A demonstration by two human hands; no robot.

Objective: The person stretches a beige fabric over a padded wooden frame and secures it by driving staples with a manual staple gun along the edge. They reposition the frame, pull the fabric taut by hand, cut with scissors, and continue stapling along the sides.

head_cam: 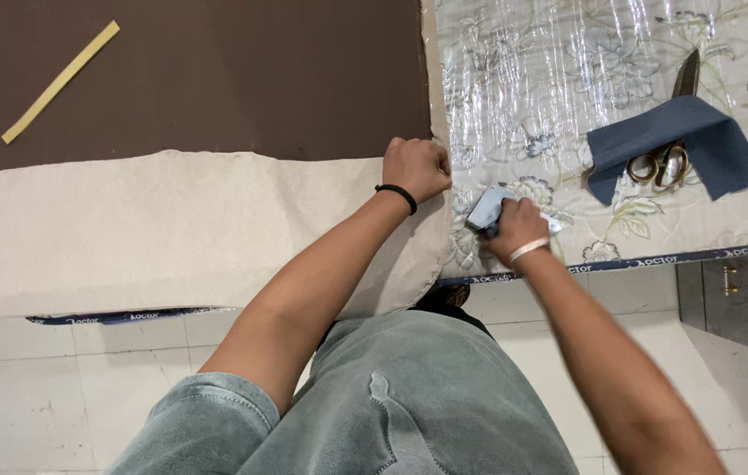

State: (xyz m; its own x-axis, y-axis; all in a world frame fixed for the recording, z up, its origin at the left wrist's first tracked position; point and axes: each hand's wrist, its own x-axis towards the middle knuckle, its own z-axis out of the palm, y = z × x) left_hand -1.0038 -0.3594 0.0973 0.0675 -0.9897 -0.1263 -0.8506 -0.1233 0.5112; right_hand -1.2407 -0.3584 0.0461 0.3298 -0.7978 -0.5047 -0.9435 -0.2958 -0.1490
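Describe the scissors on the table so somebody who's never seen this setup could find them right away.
Start at the flowered, plastic-covered table top on the right, past the brown cloth and cream cloth. Near its right edge lies a folded dark blue cloth piece. The scissors rest on it, brass-coloured loop handles showing, the dark blade poking out above; nothing else there is metal and golden.

Tailoring workshop: fabric (171,229), scissors (666,158), cutting table (523,79).

Scissors (666,149) half hidden under blue cloth (699,141); grey object (486,209) in right hand (514,230) blurred; tabletop (567,53) cut off at far edge.
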